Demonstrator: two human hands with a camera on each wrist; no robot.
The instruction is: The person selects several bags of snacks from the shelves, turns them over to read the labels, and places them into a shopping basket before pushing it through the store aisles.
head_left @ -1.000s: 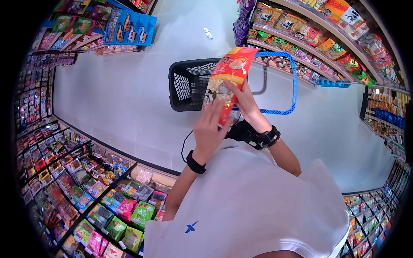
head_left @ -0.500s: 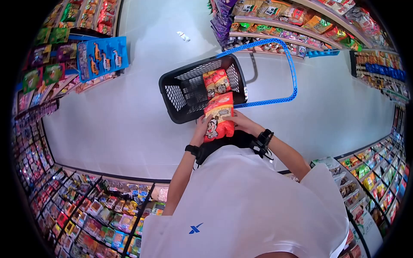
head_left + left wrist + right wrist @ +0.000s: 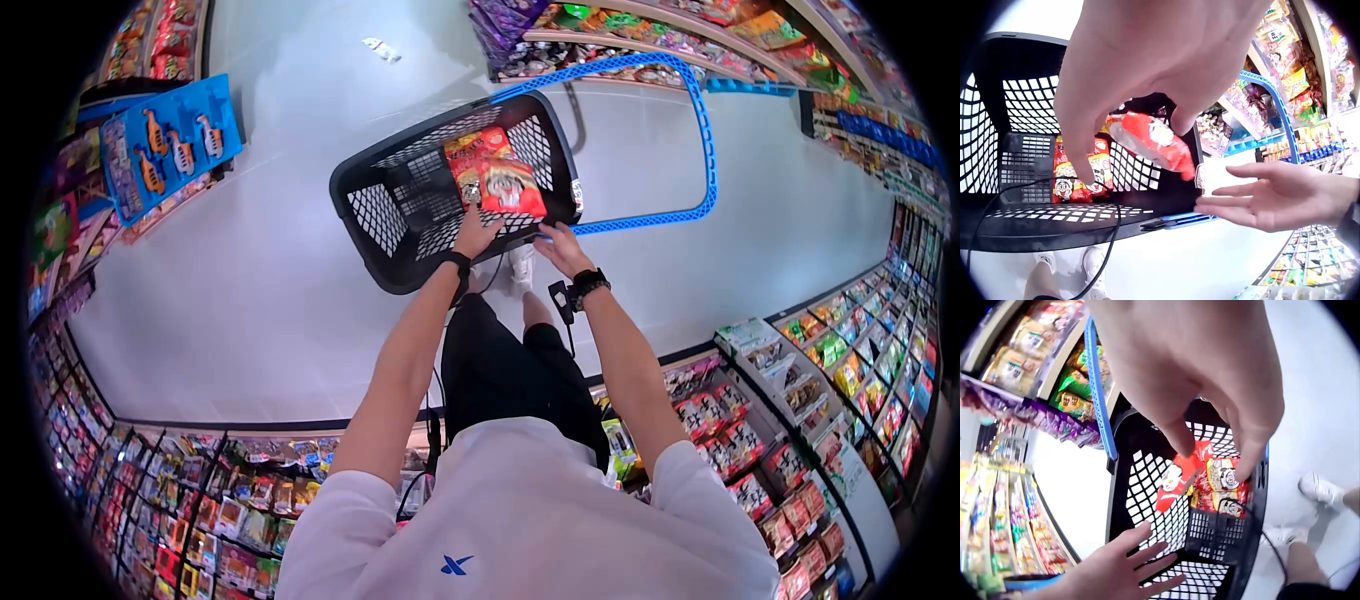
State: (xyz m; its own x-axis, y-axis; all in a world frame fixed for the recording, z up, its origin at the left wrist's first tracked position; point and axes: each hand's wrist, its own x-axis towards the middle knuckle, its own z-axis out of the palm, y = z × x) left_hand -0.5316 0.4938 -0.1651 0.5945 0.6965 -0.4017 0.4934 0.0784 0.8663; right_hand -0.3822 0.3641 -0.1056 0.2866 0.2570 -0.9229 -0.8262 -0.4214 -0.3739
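Observation:
A black mesh shopping basket [image 3: 353, 232] holds two red-and-yellow snack bags. One snack bag [image 3: 1075, 169] lies against the basket floor; another red snack bag [image 3: 1179, 481] is tilted above it, overlapping it in the head view. My left hand [image 3: 478, 237] reaches over the near rim, its fingers extended and spread, close to the upper bag. My right hand [image 3: 564, 250] hovers at the basket's near right corner with loose, straight fingers, holding nothing. In the left wrist view the upper bag sits below the left hand, partly hidden by it.
The basket's blue handle [image 3: 710, 150] is folded out to the right. Snack shelves [image 3: 640, 30] stand ahead, with more racks [image 3: 230, 500] behind me. A blue display panel [image 3: 172, 145] juts out at left. A white scrap [image 3: 381, 49] lies on the floor. A thin black cable [image 3: 1116, 225] hangs before the basket.
Both hands lowered the upper bag from in front of my body into the basket and let go of it. The hands are now apart, and the view has shifted so the basket appears further left.

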